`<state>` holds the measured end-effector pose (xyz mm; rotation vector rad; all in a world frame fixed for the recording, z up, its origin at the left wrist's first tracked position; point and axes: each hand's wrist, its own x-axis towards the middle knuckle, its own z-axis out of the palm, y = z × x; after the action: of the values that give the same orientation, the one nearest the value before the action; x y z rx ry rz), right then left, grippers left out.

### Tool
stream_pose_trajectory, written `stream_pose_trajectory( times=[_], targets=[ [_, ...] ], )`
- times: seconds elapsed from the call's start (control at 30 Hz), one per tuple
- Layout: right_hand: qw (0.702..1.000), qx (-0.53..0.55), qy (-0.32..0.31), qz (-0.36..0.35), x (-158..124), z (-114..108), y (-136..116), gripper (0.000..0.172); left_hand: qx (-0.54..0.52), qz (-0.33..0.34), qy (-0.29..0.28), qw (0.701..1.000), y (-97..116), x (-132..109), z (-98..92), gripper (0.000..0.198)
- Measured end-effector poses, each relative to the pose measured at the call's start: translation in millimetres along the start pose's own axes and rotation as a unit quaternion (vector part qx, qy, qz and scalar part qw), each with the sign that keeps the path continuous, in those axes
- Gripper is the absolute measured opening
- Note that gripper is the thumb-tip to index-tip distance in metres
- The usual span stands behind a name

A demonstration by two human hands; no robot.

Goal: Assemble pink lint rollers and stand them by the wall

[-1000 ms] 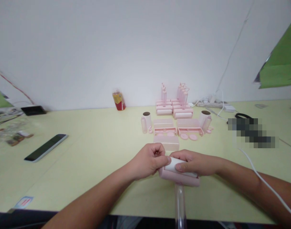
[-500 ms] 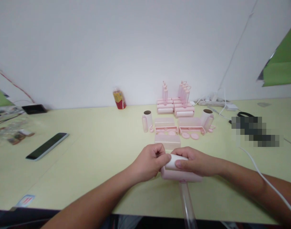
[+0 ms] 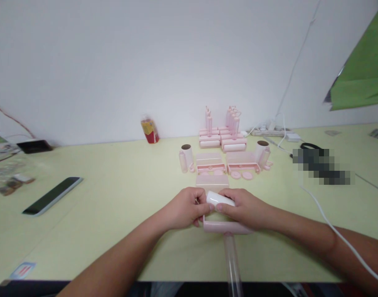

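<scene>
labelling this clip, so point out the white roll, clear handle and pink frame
white roll (image 3: 218,199), head view, curved side
clear handle (image 3: 232,262), head view, mid-shaft
pink frame (image 3: 222,227), head view, long bar

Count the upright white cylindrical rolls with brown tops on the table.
2: one upright white cylindrical roll with a brown top stands left of the pink trough-shaped plastic frames, the other right of them. Others may be hidden.

Soft light covers the flat pale-yellow tabletop (image 3: 114,173); a glossy white cylindrical roll (image 3: 218,199) catches highlights; crumpled clear plastic (image 3: 11,168) blurs; pixelation masks a right-hand patch.
</scene>
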<state>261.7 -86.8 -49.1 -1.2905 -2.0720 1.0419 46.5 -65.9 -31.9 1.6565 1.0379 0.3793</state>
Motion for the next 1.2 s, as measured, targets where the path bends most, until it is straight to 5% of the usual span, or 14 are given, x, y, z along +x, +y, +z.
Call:
stream_pose_trajectory(
  times=[0.13,0.4,0.9,1.2],
  targets=[
    [1.0,0.012,0.005,0.001,1.5,-4.0,0.9,0.025,0.075,0.03,0.022,0.996,-1.0,2.8,-4.9,0.034],
    [0.999,0.04,0.028,-0.011,6.9,-6.0,12.0,0.034,0.214,0.045,0.194,0.956,-15.4,18.6,-20.8,0.041],
    [0.994,0.046,0.062,-0.075,6.6,-7.2,11.4,0.037,0.161,0.128,0.181,0.962,-9.7,18.9,-22.9,0.03],
    [0.994,0.049,0.056,-0.083,6.4,-5.8,15.4,0.038,0.201,0.12,0.182,0.955,-19.3,27.8,-21.1,0.024]
  ],
)
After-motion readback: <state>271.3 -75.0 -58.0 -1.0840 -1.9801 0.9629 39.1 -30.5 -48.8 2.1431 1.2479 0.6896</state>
